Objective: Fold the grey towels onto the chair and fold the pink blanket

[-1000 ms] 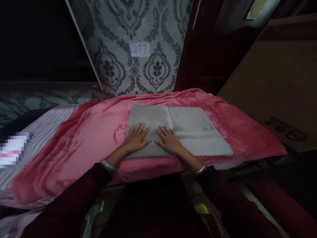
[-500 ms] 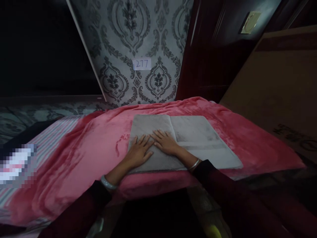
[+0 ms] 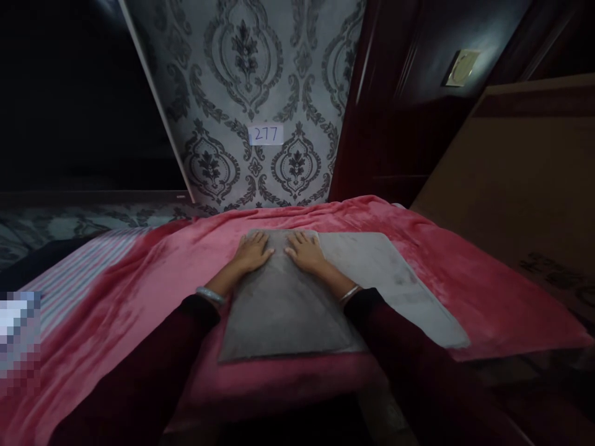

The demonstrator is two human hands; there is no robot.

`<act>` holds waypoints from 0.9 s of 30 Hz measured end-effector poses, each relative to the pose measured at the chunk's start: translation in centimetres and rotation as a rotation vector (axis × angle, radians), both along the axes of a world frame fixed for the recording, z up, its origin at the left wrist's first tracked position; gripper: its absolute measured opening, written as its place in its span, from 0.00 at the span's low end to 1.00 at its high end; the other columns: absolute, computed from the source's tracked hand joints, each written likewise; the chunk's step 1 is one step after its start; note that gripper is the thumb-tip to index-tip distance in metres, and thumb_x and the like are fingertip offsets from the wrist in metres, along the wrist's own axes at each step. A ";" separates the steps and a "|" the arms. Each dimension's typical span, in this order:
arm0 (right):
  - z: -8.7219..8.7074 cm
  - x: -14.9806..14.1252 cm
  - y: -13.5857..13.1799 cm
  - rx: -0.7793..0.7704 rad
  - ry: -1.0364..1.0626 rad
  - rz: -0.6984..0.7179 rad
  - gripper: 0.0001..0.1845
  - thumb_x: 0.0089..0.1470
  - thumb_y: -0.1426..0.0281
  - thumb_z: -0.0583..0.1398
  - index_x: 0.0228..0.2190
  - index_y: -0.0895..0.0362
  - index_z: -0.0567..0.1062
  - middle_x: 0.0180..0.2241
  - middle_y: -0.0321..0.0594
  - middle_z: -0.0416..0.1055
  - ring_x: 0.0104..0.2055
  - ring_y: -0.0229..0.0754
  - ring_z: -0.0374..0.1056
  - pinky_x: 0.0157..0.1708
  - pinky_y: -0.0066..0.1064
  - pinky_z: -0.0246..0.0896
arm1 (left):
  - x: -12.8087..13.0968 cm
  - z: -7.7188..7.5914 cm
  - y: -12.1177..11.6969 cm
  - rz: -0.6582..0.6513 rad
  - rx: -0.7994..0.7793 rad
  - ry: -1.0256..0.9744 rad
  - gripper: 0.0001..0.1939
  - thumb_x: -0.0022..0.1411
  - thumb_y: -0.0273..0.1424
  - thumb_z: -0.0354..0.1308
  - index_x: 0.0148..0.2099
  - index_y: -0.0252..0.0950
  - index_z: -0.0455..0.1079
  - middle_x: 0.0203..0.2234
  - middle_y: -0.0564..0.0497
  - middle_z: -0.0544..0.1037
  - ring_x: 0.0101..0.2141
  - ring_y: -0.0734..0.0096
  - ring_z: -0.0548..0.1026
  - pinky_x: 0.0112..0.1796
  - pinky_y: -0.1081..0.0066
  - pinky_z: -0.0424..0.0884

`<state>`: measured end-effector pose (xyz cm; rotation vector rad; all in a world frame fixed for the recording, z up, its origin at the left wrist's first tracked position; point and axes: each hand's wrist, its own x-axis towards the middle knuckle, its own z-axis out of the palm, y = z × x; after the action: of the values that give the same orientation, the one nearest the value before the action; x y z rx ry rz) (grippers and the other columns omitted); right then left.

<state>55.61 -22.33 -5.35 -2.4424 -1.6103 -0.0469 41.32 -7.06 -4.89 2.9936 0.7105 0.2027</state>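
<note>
A grey towel (image 3: 288, 310), folded over on its left half, lies flat on a pink plush blanket (image 3: 153, 291). My left hand (image 3: 251, 251) rests palm down on the far left part of the towel, fingers stretched out. My right hand (image 3: 304, 251) lies flat just beside it near the fold line, fingers spread too. Both hands hold nothing. Dark red sleeves and a bracelet on each wrist show.
Patterned grey wallpaper (image 3: 251, 93) with a paper label reading 277 (image 3: 266, 134) stands behind the bed. A dark wooden door (image 3: 400, 124) is at the right, a large cardboard box (image 3: 525, 179) further right. Striped bedding (image 3: 74, 272) lies at the left.
Both hands have slid forward over the towel from its near edge to its far edge, staying flat. The camera has leaned in closer.
</note>
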 end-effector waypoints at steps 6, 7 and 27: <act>-2.7 2.1 1.2 -0.036 0.055 -0.098 0.37 0.69 0.48 0.46 0.70 0.54 0.58 0.73 0.48 0.47 0.75 0.56 0.42 0.69 0.56 0.40 | 1.9 -2.2 0.9 0.091 -0.037 0.058 0.37 0.71 0.50 0.42 0.74 0.36 0.53 0.74 0.37 0.50 0.73 0.47 0.47 0.66 0.39 0.50; -3.1 2.2 1.1 -0.032 0.061 -0.113 0.38 0.69 0.47 0.45 0.70 0.54 0.58 0.73 0.49 0.47 0.75 0.56 0.42 0.69 0.56 0.40 | 1.9 -2.6 1.1 0.097 -0.045 0.050 0.37 0.71 0.51 0.42 0.74 0.37 0.53 0.74 0.38 0.49 0.73 0.48 0.46 0.66 0.40 0.51; -1.7 2.0 1.9 -0.094 0.020 -0.023 0.35 0.71 0.50 0.42 0.72 0.50 0.54 0.74 0.47 0.44 0.75 0.55 0.41 0.69 0.60 0.36 | -0.1 -3.5 3.1 -0.039 -0.054 -0.064 0.30 0.73 0.44 0.44 0.73 0.43 0.58 0.74 0.45 0.53 0.73 0.51 0.44 0.67 0.39 0.45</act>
<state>57.65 -20.44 -7.05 -2.5231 -1.6113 0.0503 41.19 -3.99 -8.34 2.9327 0.6405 0.2712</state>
